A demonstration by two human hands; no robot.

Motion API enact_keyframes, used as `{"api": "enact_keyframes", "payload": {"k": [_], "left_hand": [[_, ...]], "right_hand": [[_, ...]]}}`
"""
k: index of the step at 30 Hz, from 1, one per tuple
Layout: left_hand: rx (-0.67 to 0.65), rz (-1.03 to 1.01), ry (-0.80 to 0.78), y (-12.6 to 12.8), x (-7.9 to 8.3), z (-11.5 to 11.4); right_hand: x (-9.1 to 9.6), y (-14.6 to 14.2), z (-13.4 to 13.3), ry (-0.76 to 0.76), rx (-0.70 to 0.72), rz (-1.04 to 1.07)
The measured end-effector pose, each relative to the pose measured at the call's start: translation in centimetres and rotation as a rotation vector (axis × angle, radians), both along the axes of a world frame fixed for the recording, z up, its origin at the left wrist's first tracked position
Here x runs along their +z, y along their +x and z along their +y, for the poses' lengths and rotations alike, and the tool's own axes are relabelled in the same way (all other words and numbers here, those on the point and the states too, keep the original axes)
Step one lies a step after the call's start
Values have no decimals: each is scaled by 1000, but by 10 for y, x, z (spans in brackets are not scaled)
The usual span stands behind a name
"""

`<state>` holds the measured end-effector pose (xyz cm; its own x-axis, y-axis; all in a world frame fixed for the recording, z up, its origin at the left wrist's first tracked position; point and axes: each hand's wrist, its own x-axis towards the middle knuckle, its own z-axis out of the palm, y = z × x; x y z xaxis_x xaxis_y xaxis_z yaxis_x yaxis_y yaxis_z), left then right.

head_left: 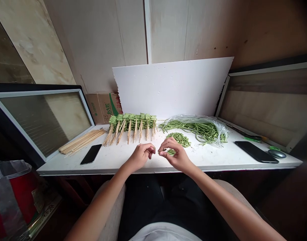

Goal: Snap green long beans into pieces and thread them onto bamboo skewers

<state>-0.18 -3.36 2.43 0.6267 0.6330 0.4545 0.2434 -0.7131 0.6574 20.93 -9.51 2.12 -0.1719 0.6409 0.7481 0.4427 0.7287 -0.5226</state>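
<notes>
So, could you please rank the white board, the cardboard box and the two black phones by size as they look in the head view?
White board, largest; cardboard box next; then the right phone and left phone, the right looking longer, though camera angle makes that unsure.

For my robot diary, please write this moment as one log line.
left hand: pinching thin stick | right hand: pinching green piece | nearby: cut beans | farther: skewered beans
</notes>
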Motion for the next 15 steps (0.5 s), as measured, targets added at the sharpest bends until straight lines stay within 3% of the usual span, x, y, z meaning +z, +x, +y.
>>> {"api": "enact_keyframes", "payload": {"k": [4, 7, 11, 15], "left_hand": [[77, -9, -54, -2, -2, 5], [121, 12, -33, -1, -7, 8], [106, 22, 13, 1, -15, 14], [89, 38, 39, 0, -22, 18]], "right_hand": [[-9, 30, 20, 26, -249, -111], [-30, 59, 41, -101, -453, -260], [-55, 81, 56, -283, -472, -393], [-62, 81, 56, -235, -425, -437]]}}
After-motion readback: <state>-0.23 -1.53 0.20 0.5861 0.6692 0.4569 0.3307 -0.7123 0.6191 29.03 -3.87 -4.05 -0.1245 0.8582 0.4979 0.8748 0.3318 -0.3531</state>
